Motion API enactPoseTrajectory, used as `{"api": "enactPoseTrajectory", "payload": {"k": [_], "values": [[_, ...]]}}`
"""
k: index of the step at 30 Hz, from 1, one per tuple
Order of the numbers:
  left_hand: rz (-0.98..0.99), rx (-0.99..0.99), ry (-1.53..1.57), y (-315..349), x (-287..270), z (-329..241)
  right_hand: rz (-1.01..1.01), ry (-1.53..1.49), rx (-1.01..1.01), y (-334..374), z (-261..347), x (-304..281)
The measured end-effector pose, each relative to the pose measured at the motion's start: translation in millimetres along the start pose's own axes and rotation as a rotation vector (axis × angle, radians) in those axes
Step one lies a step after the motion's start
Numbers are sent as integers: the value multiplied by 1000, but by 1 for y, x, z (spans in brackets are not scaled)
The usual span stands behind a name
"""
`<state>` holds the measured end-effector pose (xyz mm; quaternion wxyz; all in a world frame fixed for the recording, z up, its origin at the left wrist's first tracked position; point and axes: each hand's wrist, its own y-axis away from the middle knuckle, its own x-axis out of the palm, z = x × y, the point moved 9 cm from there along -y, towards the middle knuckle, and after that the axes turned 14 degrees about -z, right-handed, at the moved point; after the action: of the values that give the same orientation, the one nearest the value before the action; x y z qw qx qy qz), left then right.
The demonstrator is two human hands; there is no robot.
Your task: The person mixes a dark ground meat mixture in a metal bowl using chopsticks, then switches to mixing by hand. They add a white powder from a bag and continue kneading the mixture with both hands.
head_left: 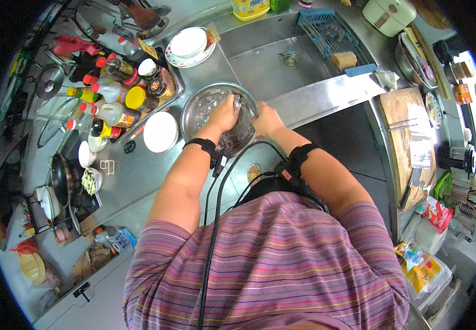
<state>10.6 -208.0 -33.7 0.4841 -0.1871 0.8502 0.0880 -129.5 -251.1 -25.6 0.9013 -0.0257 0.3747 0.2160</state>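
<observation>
A round stainless steel bowl (pixel 189 113) stands on the counter in front of me, at the near left corner of the sink. Down inside it is my left hand (pixel 224 114), its fingers curled closed; something greyish and glossy shows at the fingertips, too blurred to name. Pale, shiny bits cling to the bowl's inner wall and dark matter lies at its bottom. My right hand (pixel 268 120) grips the bowl's right rim, thumb and fingers pressed on the edge.
Left of the bowl are a white bowl (pixel 161 132) and a tray crowded with sauce bottles (pixel 118 69). Stacked plates (pixel 189 43) sit behind. The sink (pixel 260 63) holds a blue rack (pixel 353 47). On the right, a knife (pixel 411 188) rests on a wooden cutting board (pixel 394 148).
</observation>
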Motion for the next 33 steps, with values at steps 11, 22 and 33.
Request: {"api": "enactPoseTrajectory", "payload": {"k": [11,22,33], "values": [[141,358,226,50,-57,-31,-2,-50,51,3,1,-1],[-43,43,-167,64,-64,8,79,-67,138,7,-6,5],[56,-489,-149,65,-21,-5,160,-121,278,24,-26,5]]}}
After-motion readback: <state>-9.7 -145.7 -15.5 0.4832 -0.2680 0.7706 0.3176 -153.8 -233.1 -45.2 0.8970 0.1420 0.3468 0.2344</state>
